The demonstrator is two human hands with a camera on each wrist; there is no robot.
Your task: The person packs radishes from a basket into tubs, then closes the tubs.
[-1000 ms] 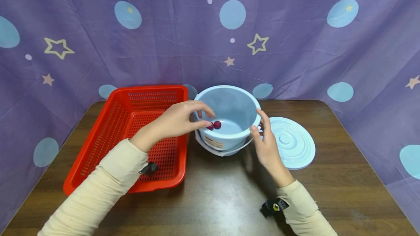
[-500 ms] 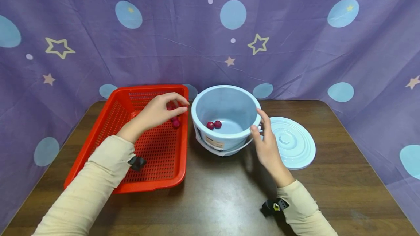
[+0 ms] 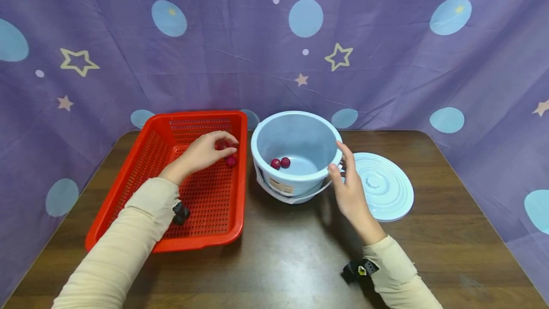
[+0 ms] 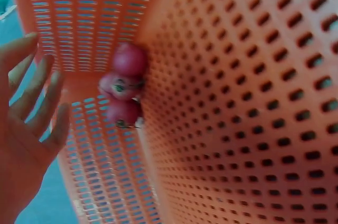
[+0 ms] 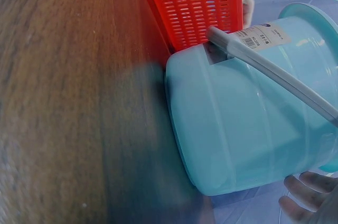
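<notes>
My left hand (image 3: 205, 150) reaches down inside the red basket (image 3: 242, 194), fingers spread over a small cluster of radishes (image 3: 230, 160) by its right wall. In the left wrist view, that hand (image 4: 26, 123) is apart from the three pinkish-red radishes (image 4: 124, 84), which sit in a corner; no radish is in its grasp. Two more radishes (image 3: 285, 162) lie on the bottom of the light blue bucket (image 3: 296, 130). Against the bucket's right rim rests my right hand (image 3: 349, 192), its fingers extended. The right wrist view shows its fingertips (image 5: 296, 208) at the bucket's side.
A round light blue lid (image 3: 388, 194) lies flat to the right of the bucket. The bucket's handle (image 3: 285, 198) hangs down in front. Basket, bucket and lid stand on a brown wooden table (image 3: 274, 261), with a purple patterned curtain (image 3: 274, 51) behind.
My left hand has pulled back from over the bucket, leftward into the basket, and lowered over the radishes there. The two radishes in the bucket stay put. My right hand keeps its place.
</notes>
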